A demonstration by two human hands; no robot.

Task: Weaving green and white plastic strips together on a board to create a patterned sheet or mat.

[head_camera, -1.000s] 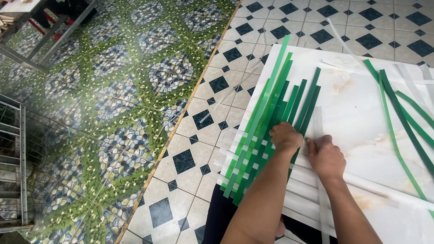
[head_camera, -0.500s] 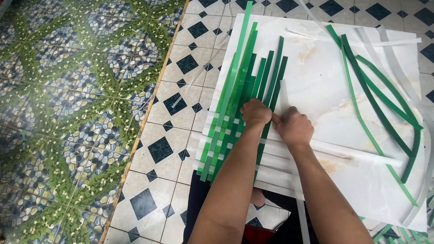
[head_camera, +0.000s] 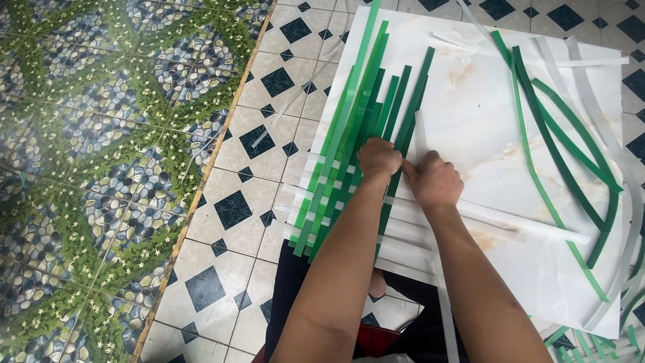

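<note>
A partly woven mat of green strips (head_camera: 349, 148) crossed by white strips (head_camera: 316, 202) lies on a white marbled board (head_camera: 470, 114). My left hand (head_camera: 378, 158) rests with closed fingers on the green strips at the weave's right edge. My right hand (head_camera: 433, 180) sits right beside it, pinching a white strip (head_camera: 418, 138) that stands up between the green ones. Both forearms reach in from the bottom of the view.
Loose dark and light green strips (head_camera: 564, 154) curve across the board's right side, with white strips (head_camera: 591, 81) beside them. Black-and-white tiles (head_camera: 235, 208) lie left of the board, and a green pebble-pattern floor (head_camera: 87, 168) is further left.
The view has shifted, bringing the board closer and more central. Both hands stay together at the weave's right edge, with the right hand now pinching a white strip.
</note>
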